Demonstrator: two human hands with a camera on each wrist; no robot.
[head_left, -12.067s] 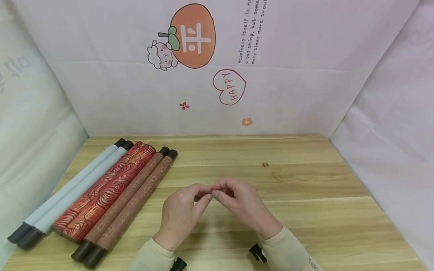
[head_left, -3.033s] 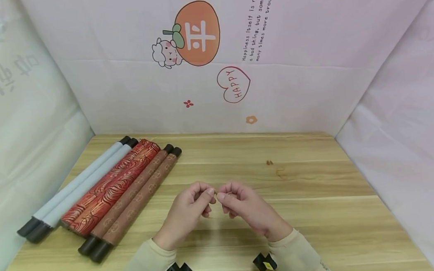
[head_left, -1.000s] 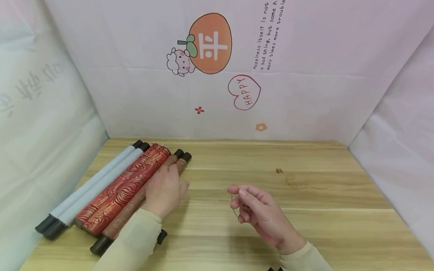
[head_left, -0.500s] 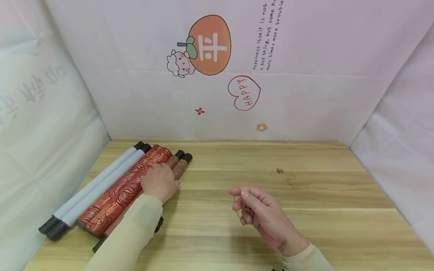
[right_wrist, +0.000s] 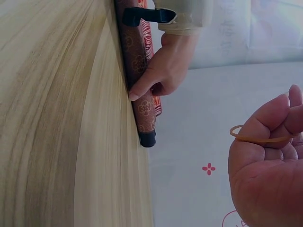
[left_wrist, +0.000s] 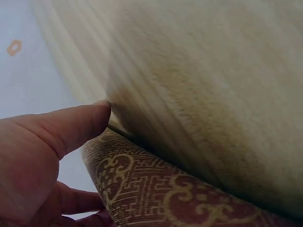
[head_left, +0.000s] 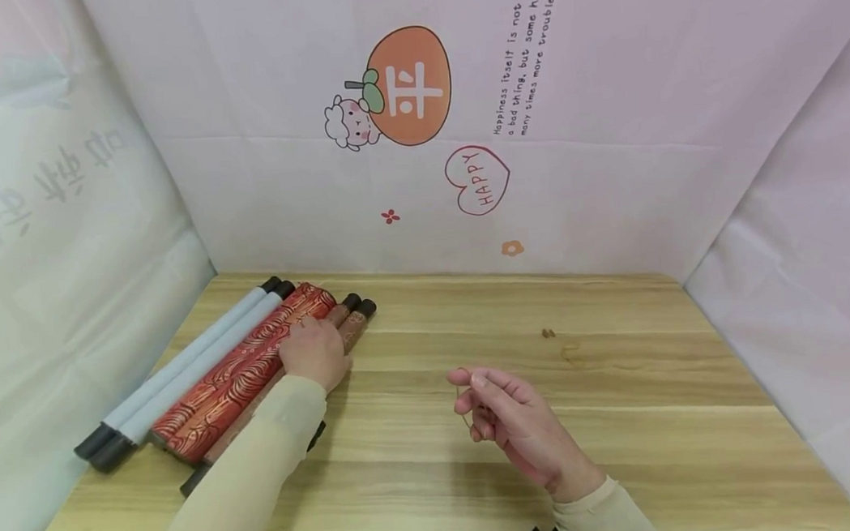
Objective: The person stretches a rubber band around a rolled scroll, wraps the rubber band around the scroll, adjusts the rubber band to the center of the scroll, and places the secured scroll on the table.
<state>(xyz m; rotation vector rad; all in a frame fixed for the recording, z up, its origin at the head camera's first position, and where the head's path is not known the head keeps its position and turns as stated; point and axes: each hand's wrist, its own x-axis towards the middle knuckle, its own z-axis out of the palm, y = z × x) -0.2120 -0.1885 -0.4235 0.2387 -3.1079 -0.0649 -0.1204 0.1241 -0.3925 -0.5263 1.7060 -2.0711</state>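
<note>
My left hand grips the pair of brown patterned scrolls, which have black end knobs. In the right wrist view its thumb lies along the near side of a brown scroll while the fingers reach over the top. The left wrist view shows the thumb at the patterned surface; the fingertips are partly hidden. Above the table, my right hand holds a thin tan rubber band, looped about its curled fingers. Beside the brown pair lies a red patterned double roll.
Two pale blue scrolls with black ends lie leftmost. On the wooden table, small brown bits and a loose tan loop lie to the right. Printed white cloth walls the back and both sides.
Earlier both hands were together over the table at the thin band. The left hand has since moved left onto the brown scrolls and closed round them; the right hand keeps the band.
</note>
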